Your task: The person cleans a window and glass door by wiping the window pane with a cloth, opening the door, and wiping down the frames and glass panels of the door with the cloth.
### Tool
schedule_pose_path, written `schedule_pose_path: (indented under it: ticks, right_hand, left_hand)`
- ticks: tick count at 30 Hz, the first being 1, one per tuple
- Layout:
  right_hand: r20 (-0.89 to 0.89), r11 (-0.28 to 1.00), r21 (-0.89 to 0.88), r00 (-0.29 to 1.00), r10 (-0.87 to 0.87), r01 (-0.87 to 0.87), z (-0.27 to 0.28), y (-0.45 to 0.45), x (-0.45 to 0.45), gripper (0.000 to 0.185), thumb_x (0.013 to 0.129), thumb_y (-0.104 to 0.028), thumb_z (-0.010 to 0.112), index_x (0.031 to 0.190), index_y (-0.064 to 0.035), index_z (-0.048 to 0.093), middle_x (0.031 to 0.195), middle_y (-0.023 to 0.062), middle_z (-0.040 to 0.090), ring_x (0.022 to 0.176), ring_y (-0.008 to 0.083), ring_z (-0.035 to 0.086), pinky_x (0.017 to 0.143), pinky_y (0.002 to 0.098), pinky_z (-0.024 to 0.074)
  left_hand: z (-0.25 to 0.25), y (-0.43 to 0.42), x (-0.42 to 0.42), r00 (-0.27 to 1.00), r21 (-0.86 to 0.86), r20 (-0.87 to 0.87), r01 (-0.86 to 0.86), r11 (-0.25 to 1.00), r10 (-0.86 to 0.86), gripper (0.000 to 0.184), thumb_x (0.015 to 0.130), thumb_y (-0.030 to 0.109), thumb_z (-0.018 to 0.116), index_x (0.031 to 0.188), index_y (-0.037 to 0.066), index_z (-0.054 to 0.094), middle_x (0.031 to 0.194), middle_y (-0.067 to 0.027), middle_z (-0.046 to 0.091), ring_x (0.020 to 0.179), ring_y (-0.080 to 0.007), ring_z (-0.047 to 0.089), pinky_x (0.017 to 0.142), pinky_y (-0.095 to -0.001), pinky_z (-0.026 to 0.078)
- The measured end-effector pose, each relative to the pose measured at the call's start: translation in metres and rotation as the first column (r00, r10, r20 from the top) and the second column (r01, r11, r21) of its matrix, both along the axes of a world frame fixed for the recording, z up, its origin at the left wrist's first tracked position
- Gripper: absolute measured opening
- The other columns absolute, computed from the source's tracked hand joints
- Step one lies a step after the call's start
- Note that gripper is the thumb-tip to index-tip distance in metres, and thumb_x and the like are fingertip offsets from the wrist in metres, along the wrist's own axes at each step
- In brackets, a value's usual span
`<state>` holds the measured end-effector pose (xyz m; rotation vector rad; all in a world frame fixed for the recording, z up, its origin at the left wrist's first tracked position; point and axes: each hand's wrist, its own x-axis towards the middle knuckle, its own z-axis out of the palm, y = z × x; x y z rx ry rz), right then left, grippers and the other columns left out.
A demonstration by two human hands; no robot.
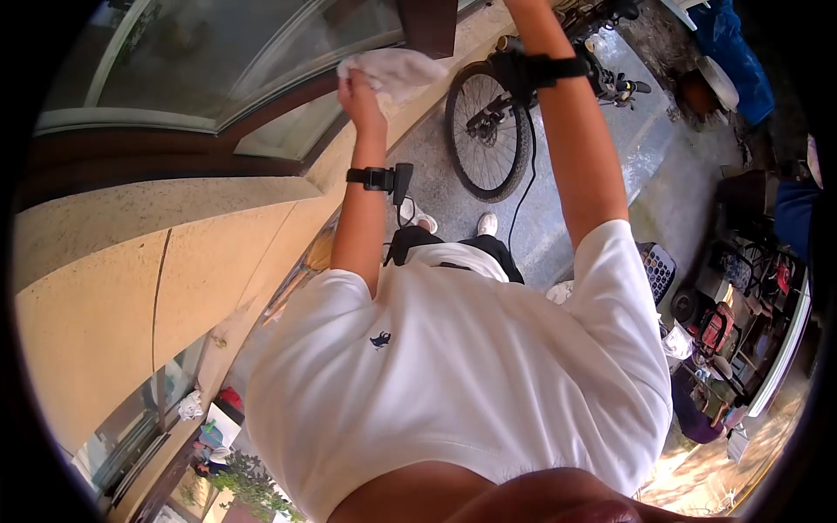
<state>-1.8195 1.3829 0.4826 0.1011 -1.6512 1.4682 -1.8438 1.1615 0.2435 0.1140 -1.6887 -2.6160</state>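
Note:
My left hand (359, 98) is closed on a whitish cloth (399, 71), which hangs out to the right from my fingers. Hand and cloth are beside the brown window frame (429, 30), just over the stone sill; whether the cloth touches the frame I cannot tell. A black strap with a small device (380, 179) is around my left wrist. My right arm (580, 148) reaches up past the top edge, so the right hand itself is out of sight. Another black strap (558, 70) circles that forearm, with a dark cable (521, 196) hanging down from it.
A bicycle's wheel (490, 131) stands on the grey floor ahead, close to my white shoes (486, 224). A beige wall ledge (166, 213) runs along my left. Mixed goods and bags (717, 327) are piled at the right, with a blue sheet (728, 52) farther up.

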Motion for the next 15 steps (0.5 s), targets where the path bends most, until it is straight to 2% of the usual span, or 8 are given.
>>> schedule_pose_path:
  ticks: [2, 3, 4, 6, 8, 12, 13, 15]
  right_hand:
    - [0.174, 0.97, -0.169, 0.974, -0.144, 0.173, -0.073, 0.018, 0.039, 0.035, 0.089, -0.012, 0.068, 0.118, -0.0005, 0.054, 0.106, 0.0079, 0.06, 0.102, 0.0141, 0.057, 0.086, 0.0281, 0.0477]
    - [0.205, 0.97, -0.188, 0.972, -0.112, 0.152, -0.119, 0.022, 0.064, 0.04, 0.087, -0.02, 0.07, 0.118, -0.0009, 0.054, 0.099, 0.0105, 0.063, 0.09, 0.0181, 0.062, 0.079, 0.0307, 0.0507]
    - [0.235, 0.969, -0.207, 0.968, -0.083, 0.134, -0.162, 0.021, 0.09, 0.046, 0.084, -0.028, 0.072, 0.118, -0.0013, 0.055, 0.091, 0.0132, 0.067, 0.078, 0.022, 0.067, 0.072, 0.0333, 0.0536]
    - [0.501, 0.99, -0.128, 0.865, 0.011, 0.062, -0.21, 0.003, 0.151, 0.051, 0.082, -0.023, 0.073, 0.124, -0.004, 0.05, 0.093, 0.0149, 0.066, 0.083, 0.0221, 0.066, 0.072, 0.0316, 0.0523]
    - [0.648, 0.997, -0.066, 0.758, 0.071, -0.038, -0.23, -0.007, 0.196, 0.069, 0.078, -0.019, 0.075, 0.136, -0.0057, 0.042, 0.108, 0.0174, 0.063, 0.1, 0.0257, 0.062, 0.082, 0.0355, 0.0506]
    - [0.477, 0.998, 0.033, 0.878, 0.032, -0.054, -0.259, -0.007, 0.226, 0.085, 0.074, -0.017, 0.076, 0.146, -0.0084, 0.033, 0.123, 0.0178, 0.056, 0.116, 0.0284, 0.053, 0.095, 0.0398, 0.0448]
    - [0.478, 0.996, 0.022, 0.876, 0.064, -0.085, -0.257, 0.001, 0.231, 0.088, 0.072, -0.015, 0.076, 0.147, -0.0087, 0.031, 0.127, 0.0177, 0.054, 0.118, 0.0297, 0.051, 0.099, 0.041, 0.0415]
    - [0.421, 0.984, 0.028, 0.895, 0.15, -0.179, -0.258, 0.022, 0.235, 0.077, 0.073, -0.011, 0.073, 0.143, -0.0069, 0.041, 0.132, 0.0154, 0.052, 0.121, 0.0275, 0.051, 0.102, 0.038, 0.0398]
  left_hand:
    - [0.028, -0.025, 0.012, 0.97, 0.169, 0.115, -0.23, 0.958, 0.213, 0.033, 0.1, 0.027, 0.05, 0.127, 0.007, 0.05, 0.121, -0.0082, 0.058, 0.109, -0.022, 0.058, 0.088, -0.0383, 0.049]
    - [0.028, -0.031, 0.02, 0.97, 0.162, 0.111, -0.233, 0.959, 0.217, 0.033, 0.1, 0.027, 0.05, 0.127, 0.007, 0.05, 0.121, -0.0082, 0.058, 0.109, -0.022, 0.058, 0.088, -0.0383, 0.049]
    - [0.025, -0.034, 0.029, 0.98, 0.166, 0.109, -0.182, 0.969, 0.166, 0.037, 0.099, 0.029, 0.05, 0.13, 0.009, 0.046, 0.127, -0.0093, 0.054, 0.115, -0.0244, 0.055, 0.091, -0.0424, 0.047]
    - [0.027, -0.02, 0.055, 0.99, 0.17, 0.101, -0.114, 0.979, 0.098, 0.042, 0.099, 0.031, 0.05, 0.134, 0.01, 0.043, 0.133, -0.0104, 0.051, 0.12, -0.0269, 0.052, 0.094, -0.0465, 0.046]
    - [0.036, 0.016, 0.097, 0.987, 0.154, 0.122, 0.088, 0.984, -0.107, 0.041, 0.098, 0.035, 0.052, 0.13, 0.01, 0.047, 0.129, -0.0087, 0.054, 0.118, -0.0254, 0.054, 0.095, -0.0462, 0.045]
    - [0.048, 0.073, 0.162, 0.852, 0.092, 0.181, 0.483, 0.871, -0.491, 0.031, 0.098, 0.024, 0.052, 0.123, 0.007, 0.056, 0.117, -0.0056, 0.061, 0.108, -0.0159, 0.058, 0.091, -0.0328, 0.047]
    - [0.051, 0.085, 0.171, 0.855, 0.09, 0.171, 0.481, 0.872, -0.49, 0.031, 0.098, 0.024, 0.052, 0.123, 0.007, 0.056, 0.117, -0.0056, 0.061, 0.108, -0.0159, 0.058, 0.091, -0.0328, 0.047]
    - [0.058, 0.103, 0.182, 0.687, -0.247, 0.084, 0.716, 0.653, -0.722, 0.028, 0.097, 0.017, 0.052, 0.121, 0.003, 0.057, 0.11, -0.0055, 0.063, 0.1, -0.0123, 0.059, 0.087, -0.0274, 0.047]
